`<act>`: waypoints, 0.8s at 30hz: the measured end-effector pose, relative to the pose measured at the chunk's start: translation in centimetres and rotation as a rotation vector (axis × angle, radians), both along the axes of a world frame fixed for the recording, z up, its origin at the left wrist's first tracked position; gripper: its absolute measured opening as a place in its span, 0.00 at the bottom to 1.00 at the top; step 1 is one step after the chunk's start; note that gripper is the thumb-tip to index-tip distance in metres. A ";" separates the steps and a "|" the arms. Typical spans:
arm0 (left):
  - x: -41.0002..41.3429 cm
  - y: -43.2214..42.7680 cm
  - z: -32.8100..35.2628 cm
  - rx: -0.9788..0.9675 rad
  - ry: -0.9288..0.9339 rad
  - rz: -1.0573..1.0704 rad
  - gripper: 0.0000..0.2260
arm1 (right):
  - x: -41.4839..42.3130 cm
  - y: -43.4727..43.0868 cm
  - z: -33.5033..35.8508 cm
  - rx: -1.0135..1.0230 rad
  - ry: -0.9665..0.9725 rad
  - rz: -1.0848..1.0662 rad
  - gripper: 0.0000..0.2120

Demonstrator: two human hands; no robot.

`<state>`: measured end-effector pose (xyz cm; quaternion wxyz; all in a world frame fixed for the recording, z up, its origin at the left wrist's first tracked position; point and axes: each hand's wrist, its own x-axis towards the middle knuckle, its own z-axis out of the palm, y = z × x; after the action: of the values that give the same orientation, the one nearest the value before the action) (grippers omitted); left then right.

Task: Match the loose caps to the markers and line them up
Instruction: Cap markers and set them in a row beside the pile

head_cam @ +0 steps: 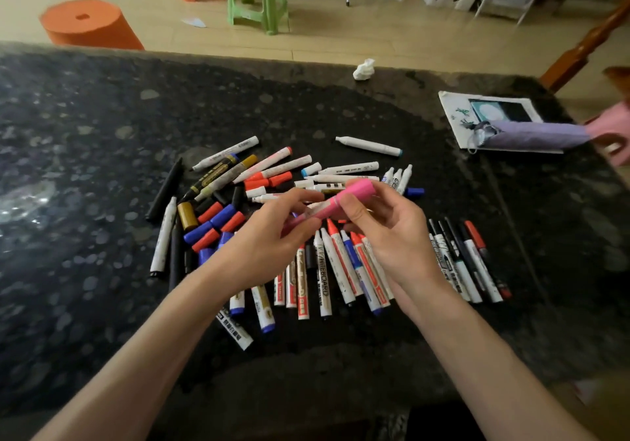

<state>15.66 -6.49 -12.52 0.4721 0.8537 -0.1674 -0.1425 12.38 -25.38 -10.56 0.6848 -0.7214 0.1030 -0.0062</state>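
Roughly half looks done: on the dark speckled stone worktop [102,168], a near row of capped markers [322,270] lies lined up, and beyond it a heap of bare markers [347,168] and red and blue loose caps [218,219] waits. Above it, the left hand [269,236] and right hand [392,232] pinch a fat pink marker [344,198] in their fingers [351,210]. No container for them shows.

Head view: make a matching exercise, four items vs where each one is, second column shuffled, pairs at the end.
1. pink marker
2. crumpled tissue
3. gold cap
4. folded purple umbrella

A. on the printed sheet at the right of the table
B. held between left hand and right hand
C. alone near the table's far edge
D. in the pile of loose caps, left of the hands

Pairs: 1-B, 2-C, 3-D, 4-A
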 end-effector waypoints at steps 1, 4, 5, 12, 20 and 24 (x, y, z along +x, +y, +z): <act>-0.1 -0.5 0.0 -0.005 0.012 0.000 0.15 | -0.3 -0.4 0.1 0.005 0.018 -0.018 0.13; -0.2 -1.7 0.1 -0.060 0.036 -0.010 0.14 | -1.1 -1.8 0.0 0.048 0.052 -0.079 0.16; -0.3 -2.1 0.1 -0.074 0.051 -0.014 0.14 | -1.4 -2.0 0.0 0.076 0.056 -0.108 0.17; -1.9 -5.3 -0.5 -0.119 0.186 -0.037 0.17 | -2.8 -2.7 -1.7 0.052 0.049 -0.102 0.22; -1.8 -7.0 -0.1 -0.076 0.127 0.025 0.20 | -1.4 -11.3 -1.7 -0.365 0.040 -0.267 0.13; -2.0 -7.7 -0.2 -0.054 0.110 -0.011 0.16 | -1.6 -18.0 -2.6 -0.757 0.190 -0.264 0.11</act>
<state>13.65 -14.16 -12.76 0.5026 0.8306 -0.1495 -0.1875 10.77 -43.42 -13.12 0.3517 -0.9004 0.2478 -0.0648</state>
